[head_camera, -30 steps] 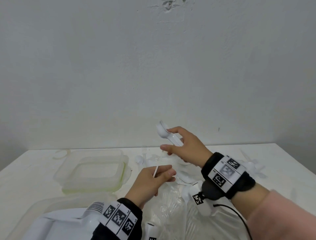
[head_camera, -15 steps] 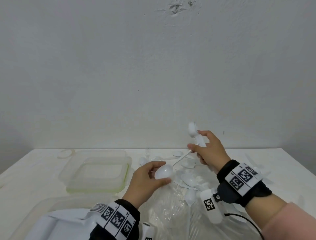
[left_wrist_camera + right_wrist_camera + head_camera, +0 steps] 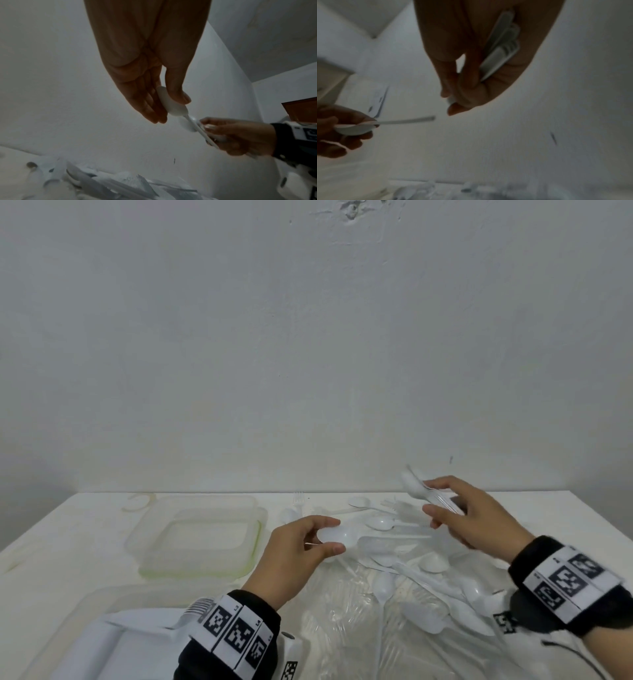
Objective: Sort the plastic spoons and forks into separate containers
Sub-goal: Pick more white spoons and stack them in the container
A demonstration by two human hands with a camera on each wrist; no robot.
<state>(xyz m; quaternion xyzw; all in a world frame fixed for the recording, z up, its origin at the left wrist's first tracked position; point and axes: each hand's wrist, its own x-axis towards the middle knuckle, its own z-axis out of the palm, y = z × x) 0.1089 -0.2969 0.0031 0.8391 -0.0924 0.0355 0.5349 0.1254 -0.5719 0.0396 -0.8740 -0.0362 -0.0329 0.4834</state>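
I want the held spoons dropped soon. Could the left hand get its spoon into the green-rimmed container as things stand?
Probably yes. The left hand pinches one spoon by its bowl, right beside the green-rimmed container, which lies open with no lid and nothing between them.

The spoons (image 3: 383, 523) are smooth white plastic with a faint gloss. They lie on crinkled clear plastic film (image 3: 342, 628) (shiny where it creases). The container (image 3: 195, 534) is cloudy translucent plastic; the table (image 3: 68, 542) is matt off-white.
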